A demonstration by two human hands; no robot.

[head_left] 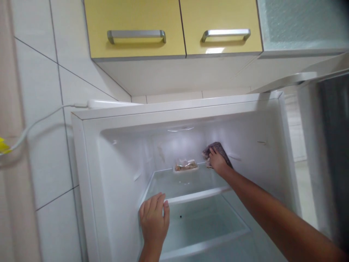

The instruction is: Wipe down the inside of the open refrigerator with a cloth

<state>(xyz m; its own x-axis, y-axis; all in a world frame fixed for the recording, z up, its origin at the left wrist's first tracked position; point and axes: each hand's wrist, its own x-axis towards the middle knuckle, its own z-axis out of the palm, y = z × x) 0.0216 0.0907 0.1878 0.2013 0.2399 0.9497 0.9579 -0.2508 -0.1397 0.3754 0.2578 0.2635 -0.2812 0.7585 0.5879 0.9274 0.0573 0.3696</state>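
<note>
Gripping cloth [222, 150], right hand [217, 161] is holding it bunched near fridge wall [188, 142], probably for control; left hand [155, 215], seemingly empty, is resting at shelf edge [199, 195], likely for balance.

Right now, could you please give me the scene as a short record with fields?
Place: open refrigerator
Left hand: at the front left corner of the upper glass shelf
Right hand: holding a dark patterned cloth near the back right corner
On that shelf: plastic-wrapped tray, toward the back; contents unclear
Above: yellow cabinet doors with silver handles
</note>
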